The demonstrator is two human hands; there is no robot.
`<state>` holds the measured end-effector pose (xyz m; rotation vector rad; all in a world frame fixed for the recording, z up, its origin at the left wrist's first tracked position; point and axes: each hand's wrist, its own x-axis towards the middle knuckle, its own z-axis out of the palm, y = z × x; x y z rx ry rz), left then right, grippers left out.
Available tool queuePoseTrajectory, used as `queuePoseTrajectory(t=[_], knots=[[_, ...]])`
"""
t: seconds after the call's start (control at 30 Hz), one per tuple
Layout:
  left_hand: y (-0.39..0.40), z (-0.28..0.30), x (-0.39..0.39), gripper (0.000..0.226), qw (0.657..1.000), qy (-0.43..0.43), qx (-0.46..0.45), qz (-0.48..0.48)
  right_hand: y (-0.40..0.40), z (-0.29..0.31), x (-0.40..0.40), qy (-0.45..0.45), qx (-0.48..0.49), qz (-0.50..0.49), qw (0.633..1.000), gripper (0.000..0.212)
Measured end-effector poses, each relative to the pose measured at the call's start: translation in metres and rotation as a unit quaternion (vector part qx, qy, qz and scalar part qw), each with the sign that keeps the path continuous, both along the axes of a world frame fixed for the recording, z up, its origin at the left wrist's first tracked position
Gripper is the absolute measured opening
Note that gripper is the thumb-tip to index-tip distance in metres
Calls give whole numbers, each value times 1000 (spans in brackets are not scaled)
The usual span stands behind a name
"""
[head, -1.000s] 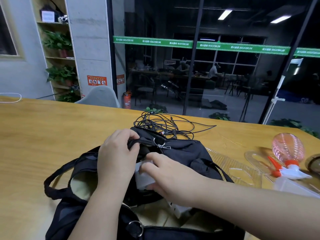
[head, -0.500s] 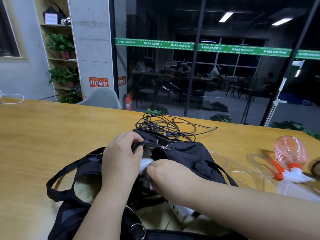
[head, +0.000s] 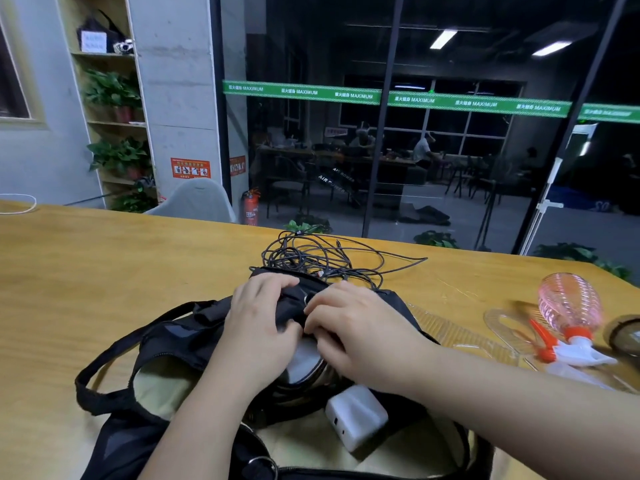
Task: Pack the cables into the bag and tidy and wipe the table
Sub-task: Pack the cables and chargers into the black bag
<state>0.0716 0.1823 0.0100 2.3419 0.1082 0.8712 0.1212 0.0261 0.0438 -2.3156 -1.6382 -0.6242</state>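
Note:
A black bag (head: pixel 166 351) with a beige lining lies open on the wooden table (head: pixel 104 271) in front of me. My left hand (head: pixel 258 327) grips the black fabric at the edge of an inner pocket. My right hand (head: pixel 356 327) has its fingertips curled at the pocket opening, where a white object (head: pixel 304 358) shows between the hands. A white charger block (head: pixel 356 415) lies in the bag's main compartment below my right wrist. A tangle of black cables (head: pixel 318 258) sits on the table just behind the bag.
To the right lie a pink spray bottle (head: pixel 571 306) with a red trigger, clear plastic packaging (head: pixel 464 337) and a dark round object (head: pixel 627 336) at the frame edge. A white cable loop (head: pixel 17 206) lies far left. Glass wall behind the table.
The white object has gone deeper into the pocket. My right hand has moved up to the pocket opening, and the left hand has pulled the fabric over it. The charger block now shows.

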Motion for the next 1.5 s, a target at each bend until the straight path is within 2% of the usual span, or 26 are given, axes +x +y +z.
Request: queuePoseTrajectory(t=[0.13, 0.2, 0.3, 0.4, 0.6, 0.73, 0.87, 1.03, 1.2, 1.43, 1.5], knots=[[-1, -2, 1, 65, 995, 91, 49, 11, -1, 6, 14, 10, 53, -54, 997, 29], [-4, -2, 1, 65, 988, 133, 76, 4, 2, 8, 23, 35, 51, -107, 992, 34], [-8, -3, 2, 60, 987, 143, 74, -14, 12, 9, 36, 157, 37, -187, 969, 56], [-7, -6, 4, 56, 989, 136, 55, 7, 26, 5, 54, 244, 43, -238, 939, 62], [-4, -11, 7, 34, 989, 117, 38, 80, 40, 6, 102, 173, -24, -309, 935, 70], [-6, -11, 9, 27, 988, 99, 42, 107, 52, 19, 134, 162, -52, -343, 924, 89], [-7, -12, 10, 26, 989, 89, 34, 114, 73, 25, 157, 232, -82, -351, 904, 113], [-6, -11, 10, 26, 988, 96, 39, 113, 106, 10, 179, 298, -106, -350, 882, 127], [-7, -17, 11, 22, 988, 84, 46, 118, 117, -18, 192, 340, -114, -373, 855, 127], [-7, -25, 14, 20, 987, 58, 70, 131, 121, -41, 213, 355, -234, -372, 825, 95], [-7, -26, 13, 20, 987, 53, 75, 135, 121, -37, 214, 383, -228, -338, 829, 91]])
